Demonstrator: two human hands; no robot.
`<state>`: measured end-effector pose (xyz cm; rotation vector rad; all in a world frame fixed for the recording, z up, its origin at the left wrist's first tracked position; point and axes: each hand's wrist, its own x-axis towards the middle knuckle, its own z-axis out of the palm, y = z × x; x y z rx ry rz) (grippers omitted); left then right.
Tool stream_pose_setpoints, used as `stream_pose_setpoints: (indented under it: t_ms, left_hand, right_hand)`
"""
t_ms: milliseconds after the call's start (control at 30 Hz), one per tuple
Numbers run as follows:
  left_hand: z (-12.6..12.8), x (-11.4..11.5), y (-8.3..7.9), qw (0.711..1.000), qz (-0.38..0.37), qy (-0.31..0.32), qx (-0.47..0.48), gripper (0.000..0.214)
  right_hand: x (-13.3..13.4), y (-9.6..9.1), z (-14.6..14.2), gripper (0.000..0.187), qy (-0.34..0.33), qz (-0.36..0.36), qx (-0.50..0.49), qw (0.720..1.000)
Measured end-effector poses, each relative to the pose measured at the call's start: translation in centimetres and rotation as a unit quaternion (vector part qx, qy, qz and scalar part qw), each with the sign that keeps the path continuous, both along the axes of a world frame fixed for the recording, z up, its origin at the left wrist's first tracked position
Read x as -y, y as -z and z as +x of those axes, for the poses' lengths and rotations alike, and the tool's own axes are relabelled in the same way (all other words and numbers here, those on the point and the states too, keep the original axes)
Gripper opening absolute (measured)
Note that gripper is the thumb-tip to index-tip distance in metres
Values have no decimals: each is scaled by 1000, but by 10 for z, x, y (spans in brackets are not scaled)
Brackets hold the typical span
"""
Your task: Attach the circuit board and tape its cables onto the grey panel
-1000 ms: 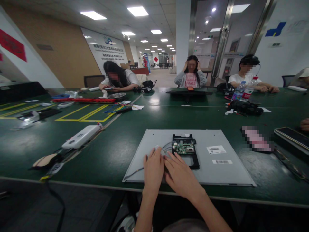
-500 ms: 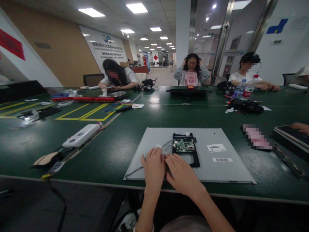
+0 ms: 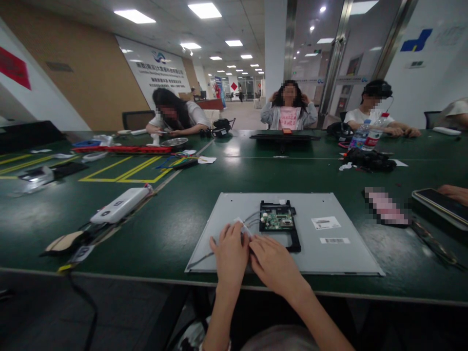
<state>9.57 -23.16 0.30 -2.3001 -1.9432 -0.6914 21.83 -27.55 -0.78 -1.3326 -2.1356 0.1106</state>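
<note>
A grey metal panel [image 3: 329, 253] lies flat on the green table [image 3: 190, 209] in front of me. A black frame with a small green circuit board [image 3: 277, 220] sits on its middle, and thin grey wires [image 3: 251, 217] run left from the board. My left hand [image 3: 229, 254] and my right hand [image 3: 272, 263] rest side by side on the panel's near left part, fingers bent down over a small white connector [image 3: 243, 227] at the wires' end. What the fingertips grip is hidden. White labels [image 3: 325, 223] are stuck to the panel's right side.
A white power strip [image 3: 120, 204] and cables lie to the left. A phone [image 3: 438, 202] lies at the right with another person's hand [image 3: 453, 192] by it. Three people sit across the table, with water bottles [image 3: 369, 136], a black bag [image 3: 369, 160] and red tools [image 3: 124, 150] nearby.
Both hands have stayed on the panel's near left part, shifting only slightly left. The person across the table has lowered the arms a little.
</note>
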Motion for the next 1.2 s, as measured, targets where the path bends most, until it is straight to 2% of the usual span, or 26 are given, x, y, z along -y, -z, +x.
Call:
stream_pose_setpoints:
  t_ms: [167, 300, 367, 433, 500, 600, 700, 833, 933, 1067, 1200]
  left_hand:
    - [1, 0, 0, 1000, 1, -2, -6, 28]
    - [1, -1, 2, 1000, 16, 3, -3, 28]
    - [0, -2, 3, 1000, 29, 4, 5, 29]
    - [0, -3, 4, 999, 44, 5, 13, 30]
    - [0, -3, 5, 998, 59, 5, 21, 30]
    - [0, -3, 4, 996, 85, 2, 37, 31]
    - [-1, -3, 4, 993, 103, 5, 50, 29]
    - [-1, -3, 5, 992, 112, 10, 54, 28]
    - [-1, -2, 4, 991, 119, 11, 55, 28]
    - [1, 2, -1, 988, 140, 20, 56, 28]
    - [2, 6, -5, 986, 153, 26, 63, 29]
  right_hand:
    - [9, -9, 8, 27, -10, -10, -17, 1000]
    - [24, -20, 43, 29, 22, -5, -53, 998]
    - [31, -21, 71, 30, 81, 5, -78, 994]
    - [37, -19, 102, 31, 173, 25, -106, 979]
    - [43, -13, 132, 33, 260, 46, -146, 953]
    - [54, 1, 170, 40, 400, 43, -178, 898]
    - [66, 15, 197, 42, 466, 27, -139, 874]
    - [75, 29, 214, 47, 493, 14, -109, 863]
    - [75, 34, 217, 47, 476, 13, -114, 872]
    - [70, 32, 209, 48, 424, -21, -141, 894]
    - [69, 24, 198, 47, 407, -63, -173, 895]
